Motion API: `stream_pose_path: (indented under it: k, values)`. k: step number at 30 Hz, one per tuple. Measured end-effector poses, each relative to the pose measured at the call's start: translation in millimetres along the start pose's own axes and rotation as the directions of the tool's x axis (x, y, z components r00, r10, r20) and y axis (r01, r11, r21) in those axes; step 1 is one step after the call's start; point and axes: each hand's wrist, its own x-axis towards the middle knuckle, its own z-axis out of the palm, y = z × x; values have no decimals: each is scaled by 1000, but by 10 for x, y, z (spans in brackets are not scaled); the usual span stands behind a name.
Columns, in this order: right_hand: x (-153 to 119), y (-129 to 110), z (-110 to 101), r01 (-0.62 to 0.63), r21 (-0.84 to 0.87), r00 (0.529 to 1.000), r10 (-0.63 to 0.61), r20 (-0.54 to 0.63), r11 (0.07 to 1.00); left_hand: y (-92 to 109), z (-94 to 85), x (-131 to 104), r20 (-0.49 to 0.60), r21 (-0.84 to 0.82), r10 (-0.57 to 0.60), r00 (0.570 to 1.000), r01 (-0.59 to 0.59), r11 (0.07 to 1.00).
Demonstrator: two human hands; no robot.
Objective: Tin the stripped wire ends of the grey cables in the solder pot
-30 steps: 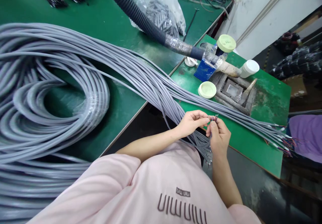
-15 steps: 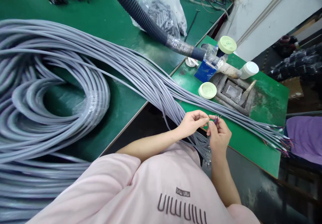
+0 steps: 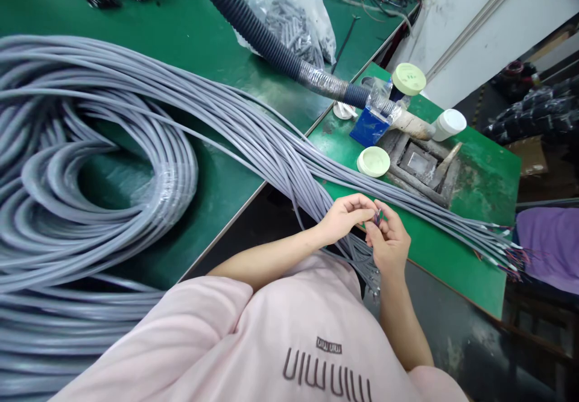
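Left hand (image 3: 342, 217) and right hand (image 3: 389, 240) pinch thin wires (image 3: 377, 216).
The hands are together, fingertips closed on the wires, in front of the pink shirt (image 3: 294, 311); grey cables (image 3: 271, 146) pass just beyond, lying across the green table (image 3: 443, 254).

Left of the grip and beyond it, a broad green table (image 3: 194, 34) with a pale edge, its top glossed by soft light. Just beyond the grip, extending rightward, a second green table (image 3: 452, 251), darkly stained in part. Farther off, beyond and to the right, a white panel (image 3: 497, 10) above dark floor (image 3: 492, 91).
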Motion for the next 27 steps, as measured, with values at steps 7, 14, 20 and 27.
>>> stream_pose_path:
  k: [7,14,20,27]
  values:
    - [-18,1,-18,-26,22,998,25,52,999,9,-28,-6,146,-38,-30,989,36,999]
    - [-21,-5,-35,-52,54,996,48,72,997,42,-48,2,198,-14,-29,980,32,999]
    - [-17,-21,-26,-71,56,995,67,69,996,25,-63,0,200,-9,9,980,-7,1000]
    - [-2,-14,-35,-81,59,992,75,99,995,47,-66,17,205,33,8,979,-15,999]
